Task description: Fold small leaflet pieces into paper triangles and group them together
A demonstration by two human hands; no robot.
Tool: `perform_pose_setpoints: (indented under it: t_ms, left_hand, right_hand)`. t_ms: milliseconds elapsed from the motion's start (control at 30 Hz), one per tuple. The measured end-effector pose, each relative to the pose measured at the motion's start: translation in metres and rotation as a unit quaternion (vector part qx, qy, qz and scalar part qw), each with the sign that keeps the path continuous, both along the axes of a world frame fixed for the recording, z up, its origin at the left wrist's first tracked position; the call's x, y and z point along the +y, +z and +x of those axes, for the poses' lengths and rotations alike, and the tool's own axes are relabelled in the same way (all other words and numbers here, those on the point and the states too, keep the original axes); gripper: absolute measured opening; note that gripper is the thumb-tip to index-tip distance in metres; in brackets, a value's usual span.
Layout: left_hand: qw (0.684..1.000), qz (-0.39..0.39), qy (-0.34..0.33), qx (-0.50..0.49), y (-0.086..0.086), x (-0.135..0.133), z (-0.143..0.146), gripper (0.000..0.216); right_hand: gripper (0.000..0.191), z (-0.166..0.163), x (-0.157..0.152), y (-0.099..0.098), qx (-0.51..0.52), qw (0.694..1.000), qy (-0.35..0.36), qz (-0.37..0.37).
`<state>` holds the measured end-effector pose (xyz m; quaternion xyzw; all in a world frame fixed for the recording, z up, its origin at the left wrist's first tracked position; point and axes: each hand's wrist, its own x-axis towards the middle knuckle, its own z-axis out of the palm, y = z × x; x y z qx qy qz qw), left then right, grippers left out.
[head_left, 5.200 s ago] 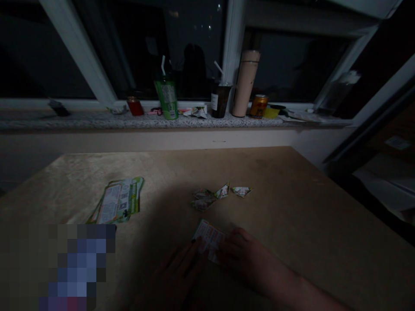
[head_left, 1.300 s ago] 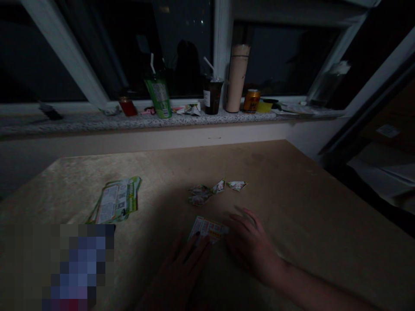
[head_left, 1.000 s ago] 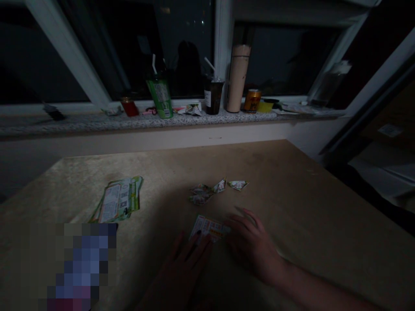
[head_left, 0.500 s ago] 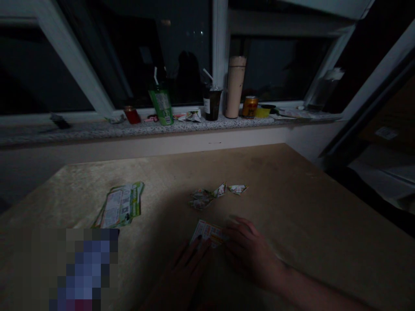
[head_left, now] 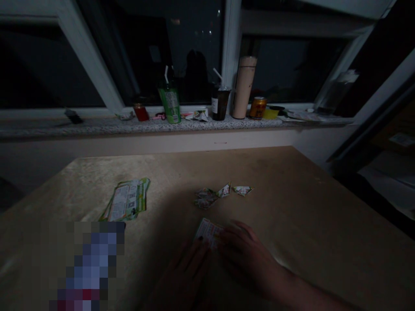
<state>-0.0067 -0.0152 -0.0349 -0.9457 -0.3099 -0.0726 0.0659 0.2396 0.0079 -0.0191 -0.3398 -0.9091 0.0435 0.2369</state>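
A small printed paper leaflet point(head_left: 207, 229), apparently folded, lies on the table between my hands. My left hand point(head_left: 191, 263) rests on its near left part, fingers stretched out flat. My right hand point(head_left: 241, 246) curls over the right side of the leaflet, its fingers close together and gripping that edge; the fingertips are partly hidden and dark. Just beyond, several small folded paper pieces point(head_left: 205, 198) sit in a loose group, with one triangular folded piece point(head_left: 243, 190) at the right end.
A stack of green-and-white leaflets point(head_left: 126, 201) lies to the left. Below it is a blurred-out blue object point(head_left: 94, 255). On the window sill point(head_left: 194, 125) stand a green cup point(head_left: 170, 106), a dark cup point(head_left: 219, 106), a tall pink flask point(head_left: 244, 88) and a gold can point(head_left: 258, 108).
My right hand has moved left across the leaflet and covers more of its right side. My left hand stays on it. The whole view has shifted slightly.
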Motion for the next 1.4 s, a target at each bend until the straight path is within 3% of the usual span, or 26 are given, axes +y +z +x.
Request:
perform_pose_setpoints:
  t_ms: [267, 500, 667, 900, 1033, 1233, 1400]
  left_hand:
    - [0.998, -0.061, 0.005, 0.019, -0.002, 0.001, 0.002, 0.072]
    - [0.997, -0.070, 0.017, 0.033, 0.014, -0.001, 0.004, 0.067]
    - [0.996, -0.073, 0.016, 0.040, 0.000, 0.001, 0.002, 0.067]
    - [0.997, -0.073, 0.019, 0.037, -0.011, 0.002, 0.000, 0.064]
    - [0.995, -0.088, 0.016, 0.041, -0.002, 0.003, 0.003, 0.061]
    - [0.994, -0.091, 0.028, 0.054, 0.030, -0.001, 0.009, 0.059]
    - [0.995, -0.096, 0.033, -0.009, 0.032, 0.001, 0.013, 0.054]
  right_hand:
    - [0.026, -0.001, 0.001, 0.009, -0.056, 0.998, 0.008, 0.003]
    - [0.026, 0.001, -0.001, 0.010, -0.051, 0.999, -0.008, 0.016]
    - [0.014, 0.001, -0.001, 0.001, 0.014, 0.998, -0.058, 0.031]
    - [0.016, 0.005, 0.000, 0.001, 0.039, 0.996, -0.071, 0.043]
    - [0.017, 0.010, 0.003, 0.011, 0.024, 0.997, -0.061, 0.048]
    - [0.016, 0.012, 0.007, 0.014, 0.022, 0.999, -0.024, 0.026]
    - [0.019, 0.009, 0.011, 0.009, 0.041, 0.999, 0.013, -0.016]
